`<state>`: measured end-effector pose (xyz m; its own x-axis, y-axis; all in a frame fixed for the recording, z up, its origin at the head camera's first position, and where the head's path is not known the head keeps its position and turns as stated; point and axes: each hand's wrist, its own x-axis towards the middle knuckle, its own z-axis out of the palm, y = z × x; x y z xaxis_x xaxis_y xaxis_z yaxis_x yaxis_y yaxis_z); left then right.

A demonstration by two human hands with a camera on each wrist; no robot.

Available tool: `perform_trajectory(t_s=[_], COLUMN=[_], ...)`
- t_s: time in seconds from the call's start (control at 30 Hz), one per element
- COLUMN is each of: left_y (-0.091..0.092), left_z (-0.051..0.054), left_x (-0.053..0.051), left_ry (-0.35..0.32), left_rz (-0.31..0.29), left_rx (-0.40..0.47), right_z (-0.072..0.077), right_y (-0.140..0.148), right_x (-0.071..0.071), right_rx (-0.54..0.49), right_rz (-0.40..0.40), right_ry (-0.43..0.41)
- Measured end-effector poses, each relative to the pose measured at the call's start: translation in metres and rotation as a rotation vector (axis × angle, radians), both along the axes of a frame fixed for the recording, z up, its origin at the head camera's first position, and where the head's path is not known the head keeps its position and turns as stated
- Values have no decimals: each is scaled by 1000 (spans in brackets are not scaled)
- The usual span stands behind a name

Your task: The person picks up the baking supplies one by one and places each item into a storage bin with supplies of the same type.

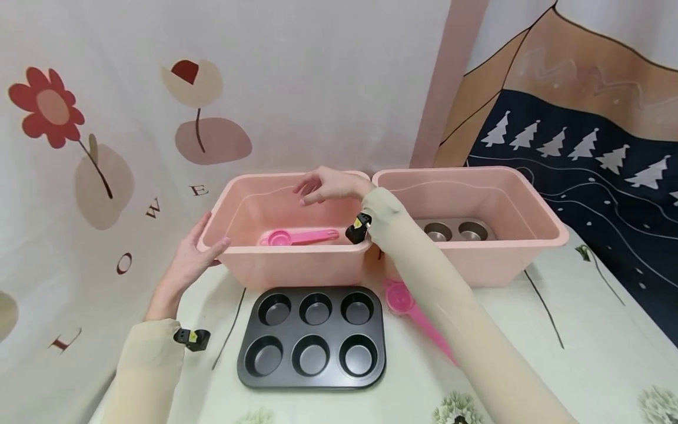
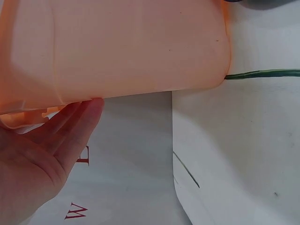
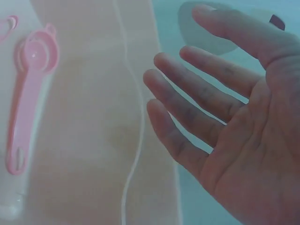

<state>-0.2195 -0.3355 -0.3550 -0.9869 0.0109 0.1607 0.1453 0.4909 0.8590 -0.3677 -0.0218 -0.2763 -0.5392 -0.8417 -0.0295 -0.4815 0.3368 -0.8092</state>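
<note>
My left hand [image 1: 193, 256] holds the left pink plastic tub [image 1: 296, 259] at its near left corner. Its thumb lies over the rim, and in the left wrist view straight fingertips [image 2: 96, 105] touch the outer wall below it. Inside that tub lies a pink egg separator [image 1: 279, 238], with the ring of a second pink thing [image 3: 11, 23] beside it in the right wrist view. Over the tub hovers my right hand [image 1: 331, 184], fingers loosely spread and holding nothing. Another pink egg separator [image 1: 399, 298] lies on the table, its handle partly behind my right forearm.
A dark muffin tin [image 1: 312, 321] with several cups lies in front of the left tub. Close beside that tub stands a second pink tub [image 1: 466, 262], holding a brownish muffin tin [image 1: 454, 224]. A patterned curtain [image 1: 318, 88] hangs behind both tubs.
</note>
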Motion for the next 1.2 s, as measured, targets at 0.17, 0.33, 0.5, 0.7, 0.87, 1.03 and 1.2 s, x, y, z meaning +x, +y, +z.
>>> perform_trajectory(t_s=[0.17,0.33,0.5,0.7,0.87,1.03,1.2], left_y=[0,-1,-1,-1,0,1,0], left_z=[-2,0,0,-2,-2,-1,-2], left_x=[0,-1,-1,-1,-1,0,0], left_ry=[5,-1,-2,4,7,8,9], left_rz=[-7,1,2,-12,-12,-10,-3], left_rx=[2,-18,-10,14,15,10,0], right_z=[9,12,11,14,17,18,20], right_y=[1,7,10,12,13,15,19], right_x=[4,8,12,21,29,36,42], right_rx=[-46,-75,-76,-50,-52,-42,-30], right_rz=[-7,9,35,61,75,86,85], right_ry=[22,31,52,88,98,102,97])
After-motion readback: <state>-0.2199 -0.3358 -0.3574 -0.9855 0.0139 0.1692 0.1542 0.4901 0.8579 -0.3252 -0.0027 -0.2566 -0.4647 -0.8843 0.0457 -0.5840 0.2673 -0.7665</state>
